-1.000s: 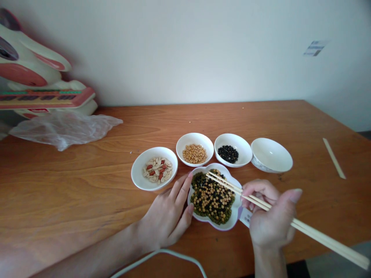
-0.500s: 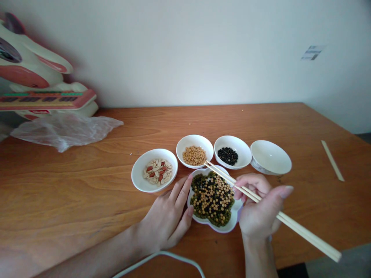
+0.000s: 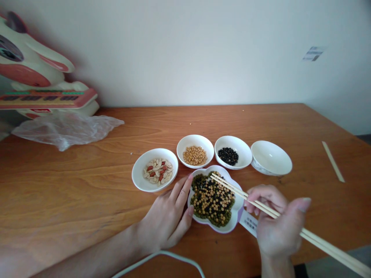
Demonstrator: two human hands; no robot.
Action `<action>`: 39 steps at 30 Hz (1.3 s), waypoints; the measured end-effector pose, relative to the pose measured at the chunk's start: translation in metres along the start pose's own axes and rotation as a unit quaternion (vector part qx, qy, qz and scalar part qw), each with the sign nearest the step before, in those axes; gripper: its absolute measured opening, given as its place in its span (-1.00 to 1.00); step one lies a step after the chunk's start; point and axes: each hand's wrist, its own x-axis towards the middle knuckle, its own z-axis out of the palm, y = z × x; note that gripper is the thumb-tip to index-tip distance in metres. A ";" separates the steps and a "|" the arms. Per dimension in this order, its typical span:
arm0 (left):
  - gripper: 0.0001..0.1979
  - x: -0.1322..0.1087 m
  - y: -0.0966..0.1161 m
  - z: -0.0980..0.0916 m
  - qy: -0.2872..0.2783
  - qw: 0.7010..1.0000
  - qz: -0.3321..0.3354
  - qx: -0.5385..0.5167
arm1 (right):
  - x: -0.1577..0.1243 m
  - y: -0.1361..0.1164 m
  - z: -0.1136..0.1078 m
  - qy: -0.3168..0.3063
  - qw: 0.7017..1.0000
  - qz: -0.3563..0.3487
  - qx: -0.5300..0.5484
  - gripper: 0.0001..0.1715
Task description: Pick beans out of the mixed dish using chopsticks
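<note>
A flower-shaped white dish (image 3: 236, 216) with a lilac edge holds mixed green, black and yellow beans (image 3: 213, 200). My left hand (image 3: 166, 216) lies along its left side, open, fingers stretched out and fingertips touching the rim. In my right hand (image 3: 278, 220) is a pair of wooden chopsticks (image 3: 234, 189), slanting up and left. Their tips are close together over the beans at the dish's upper part; I cannot tell whether a bean is between them. Behind the dish stand a bowl of yellow soybeans (image 3: 194, 155) and a bowl of black beans (image 3: 228, 156).
A bowl of peanuts (image 3: 158, 172) stands left of the dish. At the right is a white bowl (image 3: 271, 157) with no contents visible. A wooden strip (image 3: 333, 161) lies farther right. A plastic bag (image 3: 69, 129) and toy keyboard (image 3: 49, 96) occupy the left; a cable (image 3: 174, 255) runs in front.
My right hand has moved right and slightly down. The chopstick tips have gone from the soybean bowl's near edge to over the dish. A printed label beside the dish is now visible. My left hand stays put.
</note>
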 end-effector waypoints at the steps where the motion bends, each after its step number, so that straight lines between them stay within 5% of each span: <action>1: -0.21 0.000 0.000 0.000 -0.001 1.000 0.000 0.000 | 0.000 0.002 -0.002 -0.015 1.000 0.001 -0.008 0.02; 7: -0.22 0.001 0.001 -0.001 -0.001 1.000 -0.002 0.006 | 0.005 0.017 -0.004 -0.109 0.992 -0.003 -0.067 -0.08; 39: -0.21 0.002 0.001 -0.002 0.007 1.000 0.009 -0.003 | 0.002 0.025 -0.008 -0.115 0.990 0.011 -0.077 0.01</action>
